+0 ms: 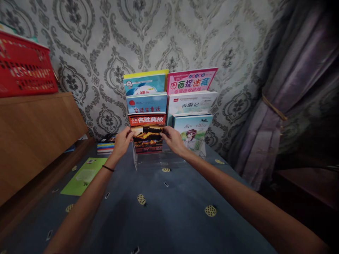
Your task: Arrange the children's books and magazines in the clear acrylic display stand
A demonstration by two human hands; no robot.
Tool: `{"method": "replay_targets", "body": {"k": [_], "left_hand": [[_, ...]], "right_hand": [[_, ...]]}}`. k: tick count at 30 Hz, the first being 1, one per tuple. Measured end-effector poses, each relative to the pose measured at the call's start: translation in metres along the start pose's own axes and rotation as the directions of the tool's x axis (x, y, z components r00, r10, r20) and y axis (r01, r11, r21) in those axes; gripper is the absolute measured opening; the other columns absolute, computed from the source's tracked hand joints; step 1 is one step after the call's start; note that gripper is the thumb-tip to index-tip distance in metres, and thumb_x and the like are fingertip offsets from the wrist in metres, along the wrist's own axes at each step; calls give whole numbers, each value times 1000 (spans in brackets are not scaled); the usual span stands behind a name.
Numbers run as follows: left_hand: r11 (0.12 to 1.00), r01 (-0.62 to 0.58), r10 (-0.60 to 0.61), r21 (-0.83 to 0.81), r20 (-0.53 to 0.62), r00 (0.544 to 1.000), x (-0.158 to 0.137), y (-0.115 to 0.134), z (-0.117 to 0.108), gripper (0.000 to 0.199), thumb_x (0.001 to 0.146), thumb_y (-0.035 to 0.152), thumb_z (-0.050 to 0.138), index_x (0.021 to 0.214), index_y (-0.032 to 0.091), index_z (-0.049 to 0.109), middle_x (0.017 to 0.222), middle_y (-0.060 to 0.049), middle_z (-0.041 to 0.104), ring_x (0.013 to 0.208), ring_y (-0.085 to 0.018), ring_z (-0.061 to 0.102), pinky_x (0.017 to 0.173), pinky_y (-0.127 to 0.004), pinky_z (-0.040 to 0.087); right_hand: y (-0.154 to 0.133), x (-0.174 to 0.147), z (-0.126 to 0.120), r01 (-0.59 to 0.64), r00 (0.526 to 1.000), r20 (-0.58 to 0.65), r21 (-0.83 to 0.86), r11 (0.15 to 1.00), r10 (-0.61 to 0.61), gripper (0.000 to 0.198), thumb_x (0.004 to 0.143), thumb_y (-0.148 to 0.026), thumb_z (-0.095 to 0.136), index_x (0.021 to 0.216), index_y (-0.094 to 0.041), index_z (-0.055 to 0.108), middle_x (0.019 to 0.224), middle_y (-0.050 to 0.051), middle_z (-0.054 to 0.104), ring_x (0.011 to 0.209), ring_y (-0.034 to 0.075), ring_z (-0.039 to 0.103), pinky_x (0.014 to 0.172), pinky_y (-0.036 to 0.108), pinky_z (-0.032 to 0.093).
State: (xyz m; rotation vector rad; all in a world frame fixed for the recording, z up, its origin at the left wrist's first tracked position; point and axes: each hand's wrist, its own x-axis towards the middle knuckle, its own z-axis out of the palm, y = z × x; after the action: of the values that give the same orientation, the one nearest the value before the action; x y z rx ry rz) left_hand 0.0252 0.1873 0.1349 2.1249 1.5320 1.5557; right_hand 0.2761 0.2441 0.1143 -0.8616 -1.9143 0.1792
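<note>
A book with a red title band and a golden wall picture (147,134) stands upright in the front left of a clear acrylic book rack (169,161). My left hand (123,140) grips its left edge, thumb on the cover. My right hand (172,139) pinches its right edge the same way. Behind it in the rack rise a blue book (146,103), a light-blue book (144,84) and a yellow-edged one. To the right stand a pale green book with a drawn figure (192,132), a white book (192,104) and a pink book (192,80).
A green book (84,176) lies flat on the dark blue patterned cloth (174,211). Behind it is a small stack of books (106,144). At left a red basket (25,65) sits on a wooden cabinet (37,134). A purple curtain (280,95) hangs at right.
</note>
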Motion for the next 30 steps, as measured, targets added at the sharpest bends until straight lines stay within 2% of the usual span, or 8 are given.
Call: {"method": "replay_targets", "body": {"k": [5,10,17,20,23,26,30], "left_hand": [[992,-13,9,122,35,999,-2,1,2,23,91,39,47,76,23,45,64,4,55,62,-14,58,63,-25,41],[957,-70,60,280,44,997,-7,0,4,18,92,34,48,78,23,46,69,3,54,65,-15,52,64,-25,34],[908,-32,24,419,24,999,-14,-10,7,12,95,31,50,87,23,50,74,0,60,70,-19,58,64,-26,34],[880,11,-21,474,15,1000,-16,-9,8,10,97,31,50,95,22,52,80,-3,66,76,-20,63,65,-27,37],[828,31,-64,560,39,997,-18,-5,9,13,99,32,47,100,21,53,85,-5,69,82,-22,67,66,-27,39],[778,37,-100,628,66,993,-18,2,9,16,101,32,43,101,21,53,90,-8,71,87,-24,69,67,-28,39],[742,53,-149,668,86,985,-15,13,9,18,103,30,39,105,20,54,95,-12,72,91,-26,70,70,-30,42]], "right_hand": [[0,-7,2,-57,997,46,-164,985,66,10,89,-25,52,92,-19,60,93,10,65,87,25,59,79,34,45],[-1,-14,3,-108,989,71,-227,968,127,9,89,-24,52,93,-19,59,91,9,66,85,24,60,76,33,43],[-9,-21,4,-192,968,110,-240,952,224,23,94,-21,51,114,-15,59,97,12,72,90,25,66,77,31,45],[-16,-24,3,-240,946,137,-317,918,294,30,96,-21,50,124,-13,57,100,13,74,92,26,68,77,31,46],[-27,-25,0,-276,905,170,-462,843,389,33,99,-25,46,128,-15,58,101,14,75,93,27,70,75,31,46],[-40,-23,-4,-274,869,200,-567,777,452,32,101,-26,43,123,-17,64,103,15,75,96,28,71,72,32,45],[-49,-20,-5,-254,847,241,-599,759,474,31,102,-24,40,116,-17,67,104,17,75,95,29,71,70,31,44]]}}
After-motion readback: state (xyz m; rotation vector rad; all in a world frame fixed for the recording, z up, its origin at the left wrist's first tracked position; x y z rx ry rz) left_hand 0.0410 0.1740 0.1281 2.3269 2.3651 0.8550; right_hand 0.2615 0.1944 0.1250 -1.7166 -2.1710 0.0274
